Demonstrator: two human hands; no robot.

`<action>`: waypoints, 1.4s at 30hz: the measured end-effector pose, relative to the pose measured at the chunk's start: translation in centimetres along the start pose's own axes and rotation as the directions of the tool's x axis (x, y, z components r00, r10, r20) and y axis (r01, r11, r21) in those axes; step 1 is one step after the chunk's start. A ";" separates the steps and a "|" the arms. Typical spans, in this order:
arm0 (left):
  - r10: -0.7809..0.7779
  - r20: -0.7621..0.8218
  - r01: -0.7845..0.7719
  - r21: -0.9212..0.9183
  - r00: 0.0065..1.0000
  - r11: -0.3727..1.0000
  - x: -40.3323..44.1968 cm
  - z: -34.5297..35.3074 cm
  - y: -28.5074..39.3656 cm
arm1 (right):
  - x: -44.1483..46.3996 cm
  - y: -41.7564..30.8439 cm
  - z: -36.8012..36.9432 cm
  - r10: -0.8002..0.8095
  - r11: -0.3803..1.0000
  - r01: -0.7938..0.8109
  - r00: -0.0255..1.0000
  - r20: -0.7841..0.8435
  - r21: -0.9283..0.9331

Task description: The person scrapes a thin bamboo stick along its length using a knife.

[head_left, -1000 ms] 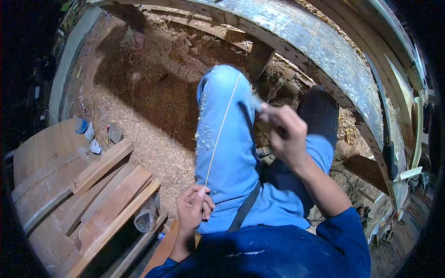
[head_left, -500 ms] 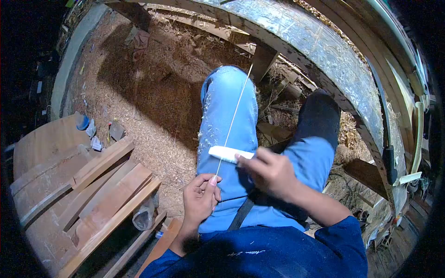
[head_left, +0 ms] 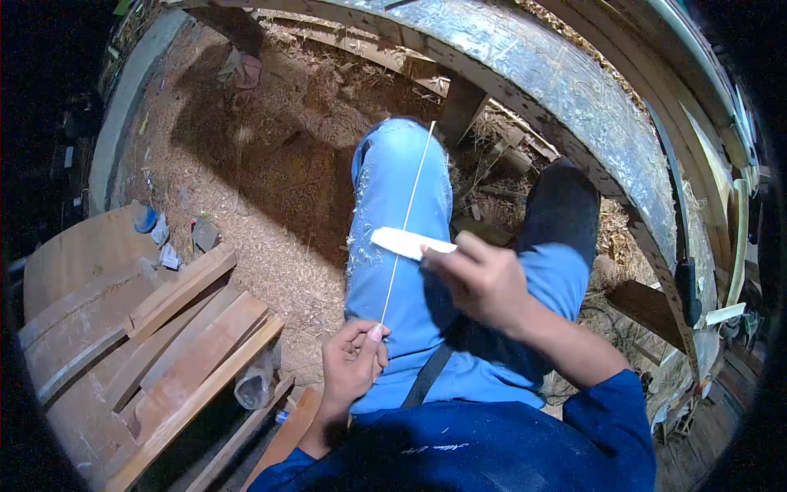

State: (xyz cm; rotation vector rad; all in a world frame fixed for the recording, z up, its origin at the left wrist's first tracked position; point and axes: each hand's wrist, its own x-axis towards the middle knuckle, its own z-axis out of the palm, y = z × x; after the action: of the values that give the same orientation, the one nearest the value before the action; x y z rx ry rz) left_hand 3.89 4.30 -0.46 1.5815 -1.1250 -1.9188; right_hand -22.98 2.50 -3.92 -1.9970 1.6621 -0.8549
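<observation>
My left hand pinches the lower end of a thin pale stick between thumb and fingers. From there the stick slants up over my thigh toward the knee, its far tip free. My right hand grips a knife with a broad blade that looks white in the light. The blade lies across the stick around its middle; whether the edge touches it I cannot tell. The handle is hidden in my fist. Light shavings cling to the blue jeans beneath.
Wooden boards lie stacked at the left, near a clear plastic cup and a blue cap. Wood shavings cover the ground. A long curved plank arches across the front and right, with wooden supports below it.
The knife and my right hand have shifted slightly up along the stick. The stick's far tip has swung a little left and down; my left hand keeps its pinch.
</observation>
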 end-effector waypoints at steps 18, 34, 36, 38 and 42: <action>-0.014 -0.001 0.014 0.037 1.000 0.999 -0.6 -0.9 0.2 | 1.0 0.7 0.0 0.012 0.998 -0.014 0.999 -0.032 -0.064; -0.018 -0.028 0.021 0.076 0.999 0.997 -1.5 -1.0 0.1 | 2.4 4.3 -0.1 0.098 0.987 -0.117 0.982 -0.161 -0.114; -0.040 -0.028 0.041 0.035 0.999 0.999 -1.8 -1.3 0.0 | 4.0 7.9 -0.8 0.299 0.951 -0.309 0.917 -0.265 0.002; -0.026 -0.032 0.027 0.045 0.999 0.999 -1.7 -1.5 -0.4 | 4.5 8.4 -0.6 0.447 0.894 -0.396 0.815 -0.370 0.208; -0.024 -0.038 0.026 0.051 0.999 0.998 -1.8 -1.5 -0.4 | 5.1 6.8 -1.0 0.648 0.710 -0.490 0.736 -0.197 0.505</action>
State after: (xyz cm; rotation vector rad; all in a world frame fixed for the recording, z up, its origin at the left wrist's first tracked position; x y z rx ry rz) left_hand 5.84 5.38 0.27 1.6587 -1.1530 -1.8825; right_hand -28.08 -3.85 -6.62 -0.9493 1.9282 -1.2412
